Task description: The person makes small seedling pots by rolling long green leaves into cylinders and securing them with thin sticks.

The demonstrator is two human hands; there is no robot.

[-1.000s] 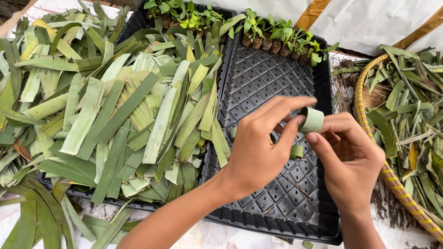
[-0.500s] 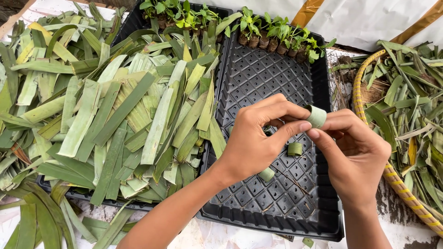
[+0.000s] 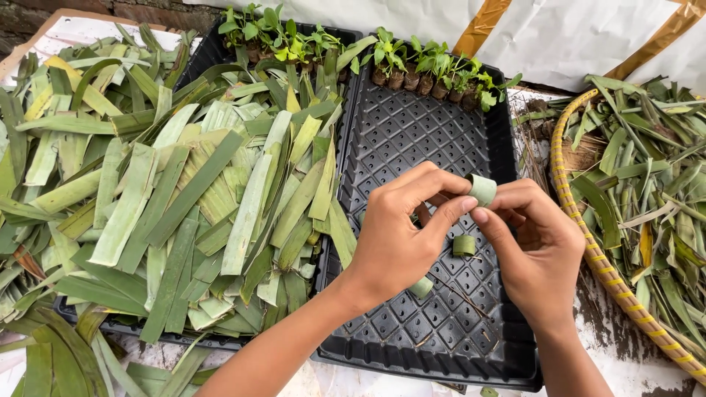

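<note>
Head view, looking straight down: both hands meet over a black plastic tray [image 3: 412, 140], its floor moulded into a grid of small diamond-shaped cells with drain holes. The left hand [image 3: 401, 235] and the right hand [image 3: 533, 246] pinch the same thing between them, a little leaf ring [image 3: 482, 189], a strip of pale green leaf curled into a short, smooth cylinder. Left thumb and forefinger close on its near side, right thumb and forefinger press in from the other, so both hands are gripping it, held in the air above the tray's middle.

Below the fingers, a second rolled ring [image 3: 464, 245] stands upright on the tray floor, darker green, open at the top. A third roll [image 3: 421, 287] peeks out just under the left wrist, lying in the cells.

Along the tray's far edge, a row of seedlings [image 3: 434, 66] stands in dark, crumbly soil plugs, glossy small leaves.

To the left, a heap of cut leaf strips [image 3: 184, 198] covers another black tray: long, flat, ribbed blades, matte, from pale yellow-green to deep green, ends cut square.

On the right, a round woven basket [image 3: 588, 242] with a yellow-bound rim holds narrower, drier leaves [image 3: 647, 184], some curled and browning.
</note>
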